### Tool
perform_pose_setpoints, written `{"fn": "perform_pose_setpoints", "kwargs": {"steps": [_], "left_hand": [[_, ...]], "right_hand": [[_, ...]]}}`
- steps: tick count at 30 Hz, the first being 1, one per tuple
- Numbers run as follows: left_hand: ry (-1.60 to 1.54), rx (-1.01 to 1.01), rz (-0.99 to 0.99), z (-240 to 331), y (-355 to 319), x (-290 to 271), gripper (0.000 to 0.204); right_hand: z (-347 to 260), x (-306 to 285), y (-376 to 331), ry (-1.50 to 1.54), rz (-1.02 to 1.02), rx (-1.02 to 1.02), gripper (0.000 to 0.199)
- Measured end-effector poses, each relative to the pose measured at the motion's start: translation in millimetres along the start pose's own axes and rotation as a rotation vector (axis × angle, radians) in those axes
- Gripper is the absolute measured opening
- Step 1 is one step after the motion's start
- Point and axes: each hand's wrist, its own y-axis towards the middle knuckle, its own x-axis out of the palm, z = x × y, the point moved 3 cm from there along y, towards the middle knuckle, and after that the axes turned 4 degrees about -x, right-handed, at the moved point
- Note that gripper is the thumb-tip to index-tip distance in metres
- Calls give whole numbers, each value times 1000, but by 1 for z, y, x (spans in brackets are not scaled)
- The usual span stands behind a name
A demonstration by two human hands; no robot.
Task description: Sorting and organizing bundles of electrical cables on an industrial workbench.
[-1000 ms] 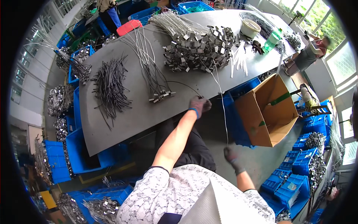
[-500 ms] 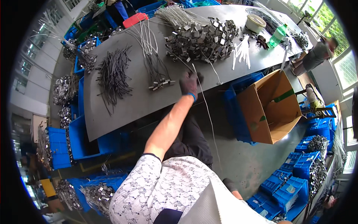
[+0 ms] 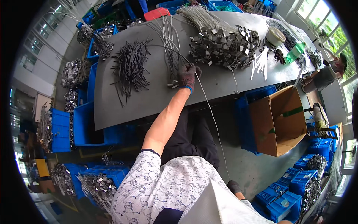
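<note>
Bright window daylight, sharp centre, heavy fisheye bending, black rim.

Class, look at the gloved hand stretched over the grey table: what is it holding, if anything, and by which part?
The left hand grips a long thin wire near its upper end; the rest trails down off the table. The right hand barely shows.

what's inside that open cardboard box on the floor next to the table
The cardboard box shows bare brown walls and a green strip across its upper right side; no parts are visible inside. Its near left flap hides part of the interior, so that corner cannot be checked.
</note>
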Motion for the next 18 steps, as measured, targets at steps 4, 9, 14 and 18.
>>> {"fn": "perform_pose_setpoints", "kwargs": {"steps": [4,9,14,18], "left_hand": [[22,-331,-250,-10,-3,-24,16],[275,-471,-487,-10,-22,-32,16],[207,-166,-238,-18,-26,-26,14],[468,-55,-235,-61,-61,-31,21]], "right_hand": [[19,25,15,-14,40,-72,30],[24,43,11,-149,10,-63,29],[-63,-81,47,29,499,-428,27],[-286,-280,-40,670,876,-898,27]]}}
